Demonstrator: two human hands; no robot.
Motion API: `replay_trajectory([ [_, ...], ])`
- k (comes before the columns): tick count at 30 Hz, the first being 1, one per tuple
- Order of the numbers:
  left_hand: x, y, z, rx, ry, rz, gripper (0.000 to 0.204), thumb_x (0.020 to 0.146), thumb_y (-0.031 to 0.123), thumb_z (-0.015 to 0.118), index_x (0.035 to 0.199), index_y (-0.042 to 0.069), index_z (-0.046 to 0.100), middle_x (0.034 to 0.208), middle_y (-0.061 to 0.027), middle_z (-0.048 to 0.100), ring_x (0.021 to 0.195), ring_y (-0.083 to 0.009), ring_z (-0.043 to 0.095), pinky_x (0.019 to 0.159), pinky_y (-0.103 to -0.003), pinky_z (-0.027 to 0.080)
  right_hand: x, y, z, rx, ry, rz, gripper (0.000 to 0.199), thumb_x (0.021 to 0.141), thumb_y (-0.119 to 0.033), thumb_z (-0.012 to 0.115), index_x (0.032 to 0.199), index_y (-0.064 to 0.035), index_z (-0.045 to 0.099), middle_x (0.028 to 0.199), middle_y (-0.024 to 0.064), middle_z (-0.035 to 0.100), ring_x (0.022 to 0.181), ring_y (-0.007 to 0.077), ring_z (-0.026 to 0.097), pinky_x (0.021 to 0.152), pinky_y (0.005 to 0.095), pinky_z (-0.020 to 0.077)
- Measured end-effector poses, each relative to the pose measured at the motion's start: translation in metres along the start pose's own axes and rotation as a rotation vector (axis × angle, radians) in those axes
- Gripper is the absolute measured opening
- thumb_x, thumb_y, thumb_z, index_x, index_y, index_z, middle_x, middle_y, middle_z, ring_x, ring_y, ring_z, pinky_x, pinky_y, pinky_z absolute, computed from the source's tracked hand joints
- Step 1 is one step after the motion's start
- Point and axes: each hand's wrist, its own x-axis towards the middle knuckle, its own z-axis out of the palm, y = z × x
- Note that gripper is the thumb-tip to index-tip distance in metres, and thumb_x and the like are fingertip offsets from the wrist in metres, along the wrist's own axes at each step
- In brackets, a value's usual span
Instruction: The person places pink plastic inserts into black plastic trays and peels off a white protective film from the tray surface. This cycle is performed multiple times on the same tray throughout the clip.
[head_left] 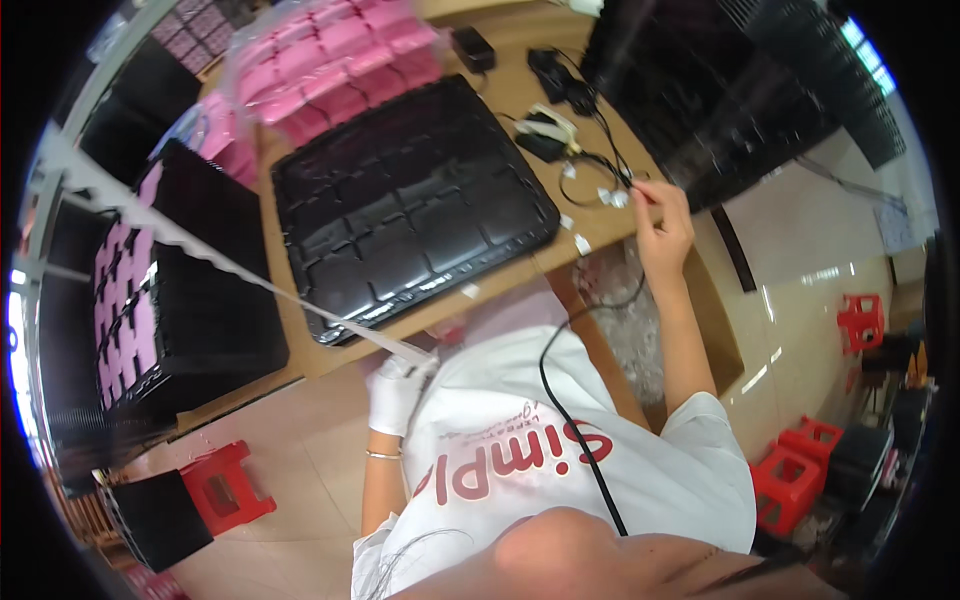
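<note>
Desk (512, 75) carried black tray (405, 200). Gloved left hand (397, 393) hung before front edge; whether its grip held anything, could not tell. Bare right hand (665, 222) near right edge: grip narrow, pinching black cables (620, 166). Light pinch, cables untangled, clear of white scraps (582, 244), seemed best.

Left grip (395, 394) — closure unclear
</note>
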Motion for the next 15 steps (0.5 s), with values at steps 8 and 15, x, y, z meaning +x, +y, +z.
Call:
replay_trajectory([
  [8, 0.005, 0.005, 0.004, -0.135, -0.032, -0.100, 0.020, 0.087, 0.021, 0.070, 0.095, 0.004, 0.071, 0.090, -0.0139, 0.070, 0.084, -0.0272, 0.067, 0.077, -0.036, 0.050, 0.201, -0.068, 0.255, 0.512, -0.244, -0.401, 0.017, 0.086, 0.000, 0.061, 0.103, -0.0034, 0.066, 0.097, 0.0120, 0.067, 0.092, 0.0299, 0.065, 0.080, 0.0347, 0.0514],
  [15, 0.003, 0.006, -0.023, 0.028, -0.089, -0.116, 0.029, 0.089, 0.032, 0.066, 0.099, 0.006, 0.072, 0.096, -0.0128, 0.071, 0.091, -0.0278, 0.067, 0.084, -0.035, 0.051, 0.269, -0.052, 0.411, 0.330, -0.693, -0.430, 0.021, 0.075, -0.014, 0.073, 0.093, -0.0043, 0.069, 0.093, 0.0128, 0.067, 0.088, 0.0303, 0.065, 0.077, 0.0387, 0.0523],
])
